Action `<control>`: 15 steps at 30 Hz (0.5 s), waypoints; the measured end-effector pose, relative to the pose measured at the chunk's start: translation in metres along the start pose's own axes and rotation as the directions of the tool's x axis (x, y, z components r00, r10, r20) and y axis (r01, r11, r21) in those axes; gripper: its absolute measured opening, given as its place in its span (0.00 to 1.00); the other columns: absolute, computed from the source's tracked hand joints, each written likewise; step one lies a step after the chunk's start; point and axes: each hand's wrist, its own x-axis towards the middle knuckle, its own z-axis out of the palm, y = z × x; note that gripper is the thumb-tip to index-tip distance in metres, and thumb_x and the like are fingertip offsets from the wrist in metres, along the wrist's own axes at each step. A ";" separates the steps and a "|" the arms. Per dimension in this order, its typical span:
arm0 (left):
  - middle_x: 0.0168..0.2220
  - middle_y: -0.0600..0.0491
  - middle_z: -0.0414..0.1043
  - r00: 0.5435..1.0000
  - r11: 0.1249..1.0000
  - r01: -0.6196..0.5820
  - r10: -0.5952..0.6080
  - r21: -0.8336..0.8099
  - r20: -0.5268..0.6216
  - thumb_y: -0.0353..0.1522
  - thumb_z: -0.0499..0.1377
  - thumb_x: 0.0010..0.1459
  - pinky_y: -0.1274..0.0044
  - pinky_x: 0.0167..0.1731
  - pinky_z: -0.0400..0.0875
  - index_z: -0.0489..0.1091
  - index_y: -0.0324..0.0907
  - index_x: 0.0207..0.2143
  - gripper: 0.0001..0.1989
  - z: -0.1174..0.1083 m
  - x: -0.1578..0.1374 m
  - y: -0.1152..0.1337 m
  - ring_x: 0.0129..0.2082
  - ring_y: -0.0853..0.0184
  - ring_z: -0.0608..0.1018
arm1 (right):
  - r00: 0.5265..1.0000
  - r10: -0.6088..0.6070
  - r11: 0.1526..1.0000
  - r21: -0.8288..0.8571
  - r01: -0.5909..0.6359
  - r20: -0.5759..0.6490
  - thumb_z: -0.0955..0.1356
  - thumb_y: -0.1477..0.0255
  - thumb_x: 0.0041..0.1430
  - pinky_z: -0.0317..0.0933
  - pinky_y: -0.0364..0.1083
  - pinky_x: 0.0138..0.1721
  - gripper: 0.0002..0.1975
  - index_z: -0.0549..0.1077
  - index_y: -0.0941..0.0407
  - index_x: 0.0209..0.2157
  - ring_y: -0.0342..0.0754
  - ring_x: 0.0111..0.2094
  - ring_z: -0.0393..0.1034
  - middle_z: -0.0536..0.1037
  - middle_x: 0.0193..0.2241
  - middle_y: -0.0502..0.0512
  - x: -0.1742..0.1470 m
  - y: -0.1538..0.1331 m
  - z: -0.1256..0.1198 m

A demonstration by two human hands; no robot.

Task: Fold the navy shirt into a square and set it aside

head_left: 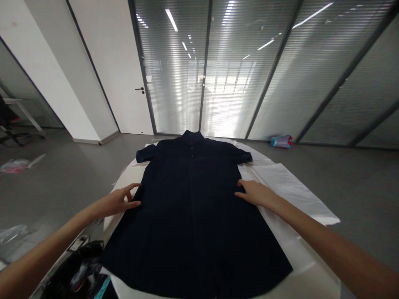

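Note:
A dark navy short-sleeved shirt [190, 216] lies spread flat, front up, on a white-covered table [302, 274]. Its collar points away from me and the hem comes toward me. On the shirt's left side edge rests my left hand [123, 199], thumb and forefinger apart at the cloth. My right hand [254, 193] touches the opposite side edge at about the same height, its fingers spread and partly curled under. Neither hand visibly grips the fabric.
White sheets [289, 187] hang over the table's right side. A black bag of rubbish [75, 270] stands at the lower left. A blue and red package [281, 141] lies on the floor by the glass partition [230, 74]. Clear plastic [12, 234] lies at left.

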 end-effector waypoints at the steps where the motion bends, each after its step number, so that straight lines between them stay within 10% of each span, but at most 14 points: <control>1: 0.37 0.52 0.75 1.000 0.998 0.011 -0.010 -0.063 0.011 0.55 0.63 0.47 0.76 0.25 0.70 0.57 0.50 0.65 0.46 0.004 -0.008 -0.004 0.26 0.63 0.78 | 1.000 0.018 1.000 0.006 -0.018 -0.003 0.66 0.62 0.64 0.63 0.49 0.41 0.20 0.72 0.60 0.51 0.60 0.46 0.74 0.79 0.45 0.67 -0.010 0.002 0.003; 8: 0.25 0.60 0.62 0.991 0.966 0.059 -0.026 -0.252 0.133 0.54 0.64 0.47 0.77 0.24 0.61 0.44 0.49 0.69 0.53 0.015 -0.043 -0.017 0.23 0.67 0.68 | 0.988 0.155 0.972 0.179 -0.155 0.016 0.64 0.55 0.63 0.61 0.48 0.33 0.19 0.71 0.56 0.30 0.56 0.34 0.75 0.79 0.31 0.62 -0.061 0.020 0.017; 15: 0.33 0.58 0.61 0.982 0.938 -0.030 0.093 -0.346 0.167 0.49 0.66 0.52 0.77 0.27 0.65 0.38 0.62 0.69 0.51 0.021 -0.070 -0.022 0.27 0.69 0.67 | 0.978 0.092 0.812 0.555 -0.182 0.187 0.67 0.51 0.57 0.52 0.41 0.18 0.20 0.62 0.54 0.31 0.42 0.19 0.61 0.64 0.20 0.46 -0.089 0.022 0.026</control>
